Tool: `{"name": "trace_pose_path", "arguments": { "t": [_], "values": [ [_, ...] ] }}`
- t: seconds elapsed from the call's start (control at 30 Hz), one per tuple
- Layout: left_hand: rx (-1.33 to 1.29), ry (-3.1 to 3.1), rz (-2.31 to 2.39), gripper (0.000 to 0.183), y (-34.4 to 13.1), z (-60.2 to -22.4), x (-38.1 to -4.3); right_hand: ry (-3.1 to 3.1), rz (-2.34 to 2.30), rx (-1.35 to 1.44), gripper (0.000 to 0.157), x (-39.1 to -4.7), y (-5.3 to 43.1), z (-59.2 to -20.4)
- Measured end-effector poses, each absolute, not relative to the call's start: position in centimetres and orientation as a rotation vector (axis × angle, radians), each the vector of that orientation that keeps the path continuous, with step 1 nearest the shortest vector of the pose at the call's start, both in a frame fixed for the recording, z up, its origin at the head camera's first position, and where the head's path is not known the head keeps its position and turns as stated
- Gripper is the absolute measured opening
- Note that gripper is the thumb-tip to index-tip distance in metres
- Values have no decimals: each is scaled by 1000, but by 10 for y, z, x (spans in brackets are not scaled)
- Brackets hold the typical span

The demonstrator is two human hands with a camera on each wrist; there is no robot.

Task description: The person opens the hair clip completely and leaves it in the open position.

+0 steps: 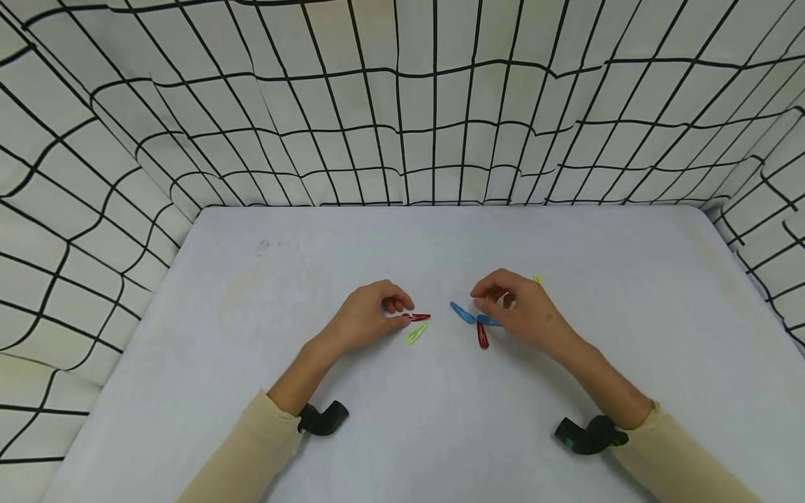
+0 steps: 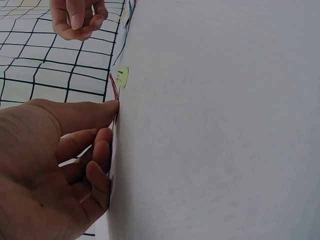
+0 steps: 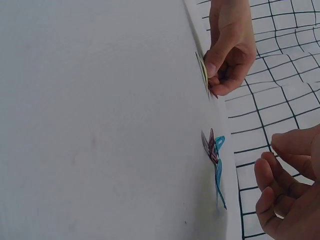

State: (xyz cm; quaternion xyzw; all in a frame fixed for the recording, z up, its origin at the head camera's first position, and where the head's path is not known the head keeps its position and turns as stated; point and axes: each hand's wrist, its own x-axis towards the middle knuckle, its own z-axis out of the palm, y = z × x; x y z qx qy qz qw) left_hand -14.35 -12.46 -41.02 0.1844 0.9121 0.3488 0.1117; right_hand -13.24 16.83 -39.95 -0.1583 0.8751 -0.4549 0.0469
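Observation:
A red hair clip [image 1: 418, 317] lies by my left hand [image 1: 367, 314], whose thumb tip rests at its near end. In the head view a gap shows between that thumb and the bent index finger. Just below sits a yellow-green hair clip [image 1: 416, 333]. My right hand [image 1: 528, 307] hovers over another group, fingers loosely bent and holding nothing. Under its fingertips are a blue hair clip [image 1: 462, 312], a second blue clip [image 1: 487, 321] partly covered by the hand, and a red clip [image 1: 483, 335], their ends meeting. Another yellow-green clip [image 1: 538, 279] peeks out behind the right hand.
The clips lie mid-way across a white table [image 1: 402, 433]. Beyond its far edge hangs a white cloth with a black grid [image 1: 415, 105], which also runs along both sides. Black wrist mounts [image 1: 323, 419] are strapped below both sleeves.

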Motion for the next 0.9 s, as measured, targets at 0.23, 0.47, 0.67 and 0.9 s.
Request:
{"name": "trace_pose_path", "arguments": {
  "t": [0.23, 0.47, 0.67, 0.9],
  "values": [
    [528, 2678, 1026, 16, -124, -412, -145, 2635, -1333, -514, 14, -133, 154, -400],
    [515, 2676, 1027, 16, -124, -412, -145, 2603, -1304, -550, 13, -133, 147, -405],
    [499, 2678, 1023, 16, -123, -411, -144, 2585, -1277, -551, 14, -134, 142, -405],
    [502, 2681, 1024, 15, -124, -411, -144, 2574, -1257, -554, 15, -132, 138, -405]
  ]
}}
